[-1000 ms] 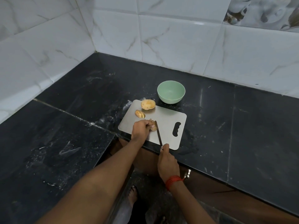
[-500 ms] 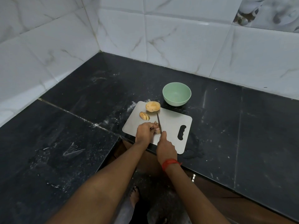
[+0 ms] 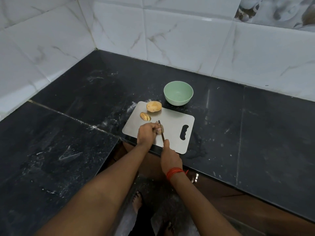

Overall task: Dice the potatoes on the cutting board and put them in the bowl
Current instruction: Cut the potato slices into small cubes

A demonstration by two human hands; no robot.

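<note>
On the cutting board, the left hand curls over a firm, probably slippery potato piece, best pinned by its rounded side, while the right hand grips the knife, blade against it.

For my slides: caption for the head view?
Left hand steadies a potato piece on the cutting board; right hand cuts with knife.

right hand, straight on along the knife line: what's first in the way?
Right hand, going along the knife, likely meets the potato piece the left hand holds; beyond it, the whole potato. Depth unclear.
</note>
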